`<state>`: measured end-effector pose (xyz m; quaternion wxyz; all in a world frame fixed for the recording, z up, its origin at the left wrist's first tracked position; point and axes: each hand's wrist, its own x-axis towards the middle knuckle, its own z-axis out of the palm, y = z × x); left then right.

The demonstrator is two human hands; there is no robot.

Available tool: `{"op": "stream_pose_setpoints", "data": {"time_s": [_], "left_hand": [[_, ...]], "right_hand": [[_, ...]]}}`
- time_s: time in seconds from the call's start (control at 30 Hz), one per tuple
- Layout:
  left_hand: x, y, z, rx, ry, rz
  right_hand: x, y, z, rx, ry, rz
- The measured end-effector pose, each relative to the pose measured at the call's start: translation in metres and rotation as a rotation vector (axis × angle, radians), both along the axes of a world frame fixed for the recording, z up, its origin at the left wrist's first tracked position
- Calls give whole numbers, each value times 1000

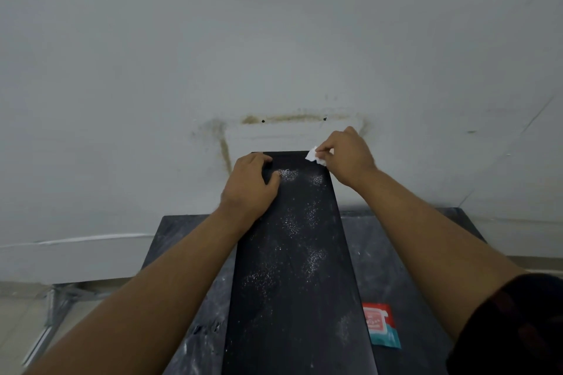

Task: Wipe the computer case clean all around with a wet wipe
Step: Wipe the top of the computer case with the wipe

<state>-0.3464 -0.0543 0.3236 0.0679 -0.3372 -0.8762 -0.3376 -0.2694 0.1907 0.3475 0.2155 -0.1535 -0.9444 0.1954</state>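
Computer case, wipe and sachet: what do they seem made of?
Computer case: matte black, probably painted metal or plastic; flat, dull, dust-speckled. Wipe: thin white fabric or paper, crumpled in the right hand. Sachet: printed film, likely plastic; slight sheen, creases.

Pretty bare room tbh. Behind the dark marbled surface [396, 246], which has white smudges on it, there's a plain whitish wall [274, 39]. Above the surface the wall has a brownish stain outline [224, 149] and two small dark holes [263, 121]. Left of the surface there's a pale baseboard [76, 256], light floor [18, 313] and a metal frame [51, 307]. Lighting's flat and dim.
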Motion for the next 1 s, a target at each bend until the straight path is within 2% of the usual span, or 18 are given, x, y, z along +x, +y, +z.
{"op": "stream_pose_setpoints", "data": {"time_s": [0.07, 0.1, 0.2, 0.37, 0.57, 0.7, 0.83, 1.0], "left_hand": [[0, 0, 0, -1, 0, 1], [-1, 0, -1, -3, 2, 1], [0, 0, -1, -10, 4, -3], [-2, 0, -1, -11, 16, -7], [-1, -1, -2, -2, 7, -2], [-2, 0, -2, -8, 17, 1], [-2, 1, -2, -2, 8, -6], [-1, -1, -1, 6, -7, -8]], "right_hand": [[1, -6, -1, 21, -16, 130], [1, -7, -2, 22, -12, 121], [-3, -1, -1, -5, -1, -89], [-11, -20, 6, 58, -87, 152], [-9, -13, 5, 136, -81, -58], [-14, -27, 7, 76, -101, 69], [-11, -24, 12, 184, -164, -58], [-10, -27, 18, 224, -221, -106]]}}
